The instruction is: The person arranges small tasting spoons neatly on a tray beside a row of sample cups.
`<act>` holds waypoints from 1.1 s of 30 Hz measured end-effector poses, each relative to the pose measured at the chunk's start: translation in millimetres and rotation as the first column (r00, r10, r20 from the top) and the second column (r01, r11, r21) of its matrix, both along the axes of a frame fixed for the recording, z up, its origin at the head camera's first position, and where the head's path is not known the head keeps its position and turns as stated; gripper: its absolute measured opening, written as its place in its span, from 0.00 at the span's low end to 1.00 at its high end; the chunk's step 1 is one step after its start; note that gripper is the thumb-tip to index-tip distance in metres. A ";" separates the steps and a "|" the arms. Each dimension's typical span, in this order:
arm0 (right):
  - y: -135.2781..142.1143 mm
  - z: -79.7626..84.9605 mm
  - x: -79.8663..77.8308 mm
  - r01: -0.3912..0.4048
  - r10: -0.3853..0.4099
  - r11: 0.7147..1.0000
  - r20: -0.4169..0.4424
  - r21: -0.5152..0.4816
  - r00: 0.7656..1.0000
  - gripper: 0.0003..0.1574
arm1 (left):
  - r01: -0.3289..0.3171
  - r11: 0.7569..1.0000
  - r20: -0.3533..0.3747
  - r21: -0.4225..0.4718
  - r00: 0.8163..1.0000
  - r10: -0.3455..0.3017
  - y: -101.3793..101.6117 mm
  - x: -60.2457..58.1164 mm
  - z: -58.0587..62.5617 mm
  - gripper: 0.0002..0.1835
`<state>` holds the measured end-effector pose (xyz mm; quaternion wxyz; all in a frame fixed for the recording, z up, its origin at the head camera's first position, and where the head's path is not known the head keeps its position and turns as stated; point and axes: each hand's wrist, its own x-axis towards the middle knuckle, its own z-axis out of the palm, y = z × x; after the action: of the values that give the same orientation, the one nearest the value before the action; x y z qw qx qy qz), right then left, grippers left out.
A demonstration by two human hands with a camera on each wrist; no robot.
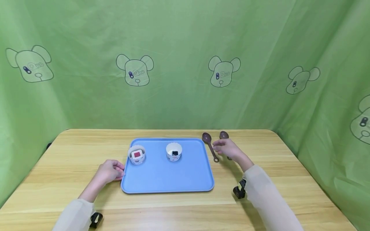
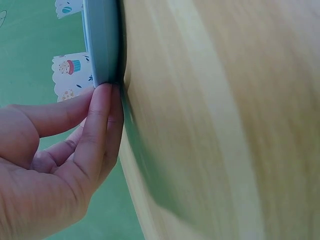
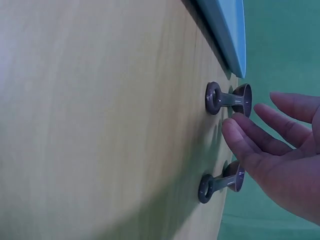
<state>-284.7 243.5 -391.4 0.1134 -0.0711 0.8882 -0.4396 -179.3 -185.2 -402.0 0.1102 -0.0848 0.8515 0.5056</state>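
Green curtain (image 1: 179, 109) all round the far side, bear-head outlines printed on it, and before it a pale wooden surface (image 1: 150, 211). From my remote seat I've got the blue tray (image 1: 167, 179) lying flat mid-surface. Over on its left edge, the left hand (image 1: 110, 171) has its fingers pinching the rim. Across to the right, the right hand (image 1: 227, 149) is up above the surface, fingers released, loosely bent, nothing in them. I see it beside two brown spoons: the left spoon (image 1: 206, 138) just off the tray's right edge, the right spoon (image 1: 224, 134) partly behind that hand, both bowls to the far side. On the tray, far left, one paper cup (image 1: 138, 161) holds a white-and-red piece (image 1: 137, 154); right of it, another cup (image 1: 173, 158) holds something black (image 1: 175, 153).
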 end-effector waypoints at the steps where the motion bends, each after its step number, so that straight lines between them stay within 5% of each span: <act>1: 0.0 -1.1 -0.7 0.004 -0.004 1.000 0.001 -0.008 1.000 0.21 | 0.002 1.000 0.000 -0.001 1.000 -0.002 -0.2 -0.3 -0.3 0.09; 33: -4.4 -8.2 -11.1 0.134 -0.134 0.991 0.021 -0.011 0.991 0.17 | -0.001 1.000 0.008 0.007 1.000 0.001 -1.6 -2.4 -2.3 0.09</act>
<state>-295.8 239.1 -399.7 0.0921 -0.0074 0.8870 -0.4524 -181.7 -186.8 -404.4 0.1137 -0.0870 0.8491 0.5084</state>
